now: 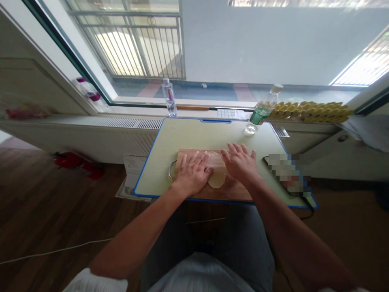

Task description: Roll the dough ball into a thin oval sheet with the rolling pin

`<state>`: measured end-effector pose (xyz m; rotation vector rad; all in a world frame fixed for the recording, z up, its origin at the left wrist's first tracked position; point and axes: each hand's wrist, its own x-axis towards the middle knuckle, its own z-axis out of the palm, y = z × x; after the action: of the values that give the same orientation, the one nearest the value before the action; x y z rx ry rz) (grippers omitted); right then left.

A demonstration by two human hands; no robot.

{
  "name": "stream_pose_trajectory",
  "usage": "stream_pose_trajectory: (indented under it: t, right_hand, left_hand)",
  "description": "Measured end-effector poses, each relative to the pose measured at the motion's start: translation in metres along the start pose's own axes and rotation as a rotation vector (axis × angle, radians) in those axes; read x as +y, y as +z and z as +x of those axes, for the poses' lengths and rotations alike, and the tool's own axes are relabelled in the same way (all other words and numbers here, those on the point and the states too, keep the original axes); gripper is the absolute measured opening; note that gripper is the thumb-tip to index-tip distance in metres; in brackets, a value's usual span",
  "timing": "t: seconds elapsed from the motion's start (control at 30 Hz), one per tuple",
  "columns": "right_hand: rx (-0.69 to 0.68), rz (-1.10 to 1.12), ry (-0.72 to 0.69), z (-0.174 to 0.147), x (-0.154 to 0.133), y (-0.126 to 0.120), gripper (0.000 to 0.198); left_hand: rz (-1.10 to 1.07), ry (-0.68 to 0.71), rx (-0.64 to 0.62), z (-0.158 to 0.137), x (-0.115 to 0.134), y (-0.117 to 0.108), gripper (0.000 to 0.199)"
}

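A wooden cutting board [238, 191] with a metal handle lies at the near edge of a small pale green table [165, 140]. On the board is a thin, pale, roundish sheet [216, 179] that looks like dough. My left hand [194, 172] lies palm down on the board's left part, its fingers stretched out and its thumb at the sheet's left edge. To the right of the sheet is my right hand [241, 161], fingers spread and palm down. Nothing shows in either hand. What lies under the palms is hidden.
A green-labelled bottle [261, 113] stands at the table's back right, and a phone [287, 175] with a cable lies at the right edge. Behind are a clear bottle [169, 99] and a yellow bumpy stack [310, 112]. A red fire extinguisher [80, 164] is on the floor.
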<state>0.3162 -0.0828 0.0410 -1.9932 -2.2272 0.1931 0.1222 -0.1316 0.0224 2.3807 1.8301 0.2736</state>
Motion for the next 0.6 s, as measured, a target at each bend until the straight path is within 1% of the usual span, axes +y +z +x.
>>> stream_pose_trajectory:
  t: [0.07, 0.17, 0.27, 0.43, 0.6]
  right_hand:
    - [-0.015, 0.016, 0.019, 0.004, 0.0, 0.007, 0.066]
    - [-0.009, 0.038, 0.02, -0.001, 0.003, 0.017, 0.065]
    - [0.003, 0.048, 0.03, 0.001, 0.005, 0.018, 0.066]
    - [0.061, 0.071, 0.022, 0.027, 0.008, 0.014, 0.059]
    - [0.056, 0.027, 0.022, 0.053, 0.011, 0.011, 0.053]
  left_hand:
    - [-0.007, -0.006, 0.009, 0.007, -0.007, -0.004, 0.061]
    - [0.0, -0.07, 0.033, 0.019, -0.019, -0.008, 0.062]
    - [0.024, -0.126, 0.002, 0.032, -0.026, -0.007, 0.064]
    - [0.032, -0.143, -0.072, 0.052, -0.025, -0.005, 0.065]
    - [0.009, -0.148, -0.138, 0.08, -0.029, -0.008, 0.065]
